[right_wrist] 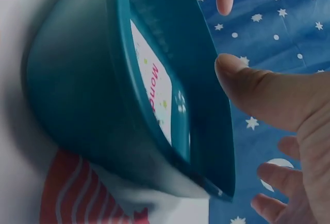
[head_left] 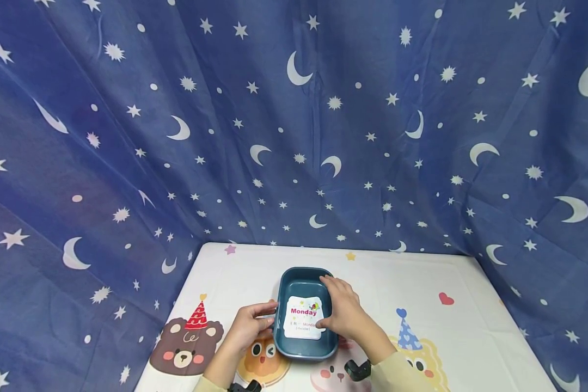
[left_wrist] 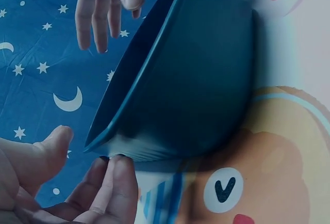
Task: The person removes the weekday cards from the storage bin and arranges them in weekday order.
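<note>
On the cartoon-printed white tablecloth (head_left: 421, 283), the left hand (head_left: 247, 325) rests with relaxed fingers against the left wall of the dark teal rectangular plastic tray (head_left: 294, 353), seemingly to steady it. Inside lies the white "Monday" card (head_left: 304, 317). The right hand (head_left: 342, 309), fingers loosely spread, touches the card's right edge.

Both forearms enter from bottom edge, pale sleeves at wrists, dark wrist mounts showing. Left hand (head_left: 247, 325) low left of centre, palm turned inward, thumb extended, fingers loosely bent, fingertips (left_wrist: 116, 175) in contact at front. Right hand (head_left: 344, 309) further forward, palm down, fingers relaxed and slightly spread, thumb (right_wrist: 252, 87) straight. Neither grip closed. Hands near each other, not touching.
</note>
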A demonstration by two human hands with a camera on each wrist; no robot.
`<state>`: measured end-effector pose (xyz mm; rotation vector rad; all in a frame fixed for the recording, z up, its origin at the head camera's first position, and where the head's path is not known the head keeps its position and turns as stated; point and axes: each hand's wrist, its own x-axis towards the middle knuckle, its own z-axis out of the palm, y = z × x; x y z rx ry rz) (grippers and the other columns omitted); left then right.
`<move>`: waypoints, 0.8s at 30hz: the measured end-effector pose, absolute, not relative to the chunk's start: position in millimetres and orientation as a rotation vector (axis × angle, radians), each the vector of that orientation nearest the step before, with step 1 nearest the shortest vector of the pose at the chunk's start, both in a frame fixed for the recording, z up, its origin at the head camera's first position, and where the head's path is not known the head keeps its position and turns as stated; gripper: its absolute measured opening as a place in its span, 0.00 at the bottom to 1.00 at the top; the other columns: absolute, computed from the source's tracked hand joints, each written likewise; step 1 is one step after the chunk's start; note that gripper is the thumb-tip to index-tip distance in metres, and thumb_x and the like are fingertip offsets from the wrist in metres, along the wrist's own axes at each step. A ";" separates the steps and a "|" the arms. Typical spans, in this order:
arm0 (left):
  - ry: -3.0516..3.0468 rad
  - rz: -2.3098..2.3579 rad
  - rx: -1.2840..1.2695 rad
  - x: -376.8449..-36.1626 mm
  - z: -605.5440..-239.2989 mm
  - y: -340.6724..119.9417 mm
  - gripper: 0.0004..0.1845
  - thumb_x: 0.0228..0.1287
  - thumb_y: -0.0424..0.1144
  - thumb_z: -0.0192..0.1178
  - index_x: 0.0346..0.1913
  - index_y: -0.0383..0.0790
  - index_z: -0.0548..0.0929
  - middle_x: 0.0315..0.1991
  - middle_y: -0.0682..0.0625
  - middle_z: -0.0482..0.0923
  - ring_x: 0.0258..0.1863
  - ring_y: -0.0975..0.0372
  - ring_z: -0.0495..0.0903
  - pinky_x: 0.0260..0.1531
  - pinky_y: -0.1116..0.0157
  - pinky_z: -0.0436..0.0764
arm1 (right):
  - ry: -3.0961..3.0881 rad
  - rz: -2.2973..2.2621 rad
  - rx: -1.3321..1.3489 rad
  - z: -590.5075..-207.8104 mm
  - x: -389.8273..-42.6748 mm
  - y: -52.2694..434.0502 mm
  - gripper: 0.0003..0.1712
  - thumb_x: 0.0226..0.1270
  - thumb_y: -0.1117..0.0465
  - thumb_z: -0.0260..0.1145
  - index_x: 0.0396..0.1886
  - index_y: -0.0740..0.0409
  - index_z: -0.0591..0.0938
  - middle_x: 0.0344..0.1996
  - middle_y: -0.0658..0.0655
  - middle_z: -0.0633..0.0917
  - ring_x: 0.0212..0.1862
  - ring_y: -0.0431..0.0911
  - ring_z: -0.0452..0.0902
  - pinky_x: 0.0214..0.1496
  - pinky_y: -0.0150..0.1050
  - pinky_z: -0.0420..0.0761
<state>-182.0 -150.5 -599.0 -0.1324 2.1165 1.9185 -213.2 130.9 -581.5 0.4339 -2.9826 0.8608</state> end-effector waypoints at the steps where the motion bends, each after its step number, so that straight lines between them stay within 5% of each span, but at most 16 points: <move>1: 2.102 1.930 -0.139 -182.0 -600.0 -150.2 0.25 0.71 0.26 0.65 0.70 0.33 0.81 0.65 0.29 0.81 0.44 0.58 0.90 0.47 0.51 0.92 | -2.984 0.881 0.439 -582.3 -213.6 128.8 0.69 0.39 0.52 0.94 0.83 0.52 0.67 0.79 0.62 0.72 0.82 0.64 0.62 0.80 0.72 0.63; 24: 1.970 2.011 -0.232 -185.6 -609.7 -145.7 0.23 0.70 0.25 0.66 0.67 0.31 0.83 0.48 0.43 0.82 0.35 0.63 0.83 0.34 0.68 0.89 | -3.056 0.703 0.651 -595.2 -220.0 88.9 0.66 0.42 0.48 0.93 0.82 0.51 0.69 0.78 0.59 0.73 0.79 0.62 0.64 0.81 0.66 0.66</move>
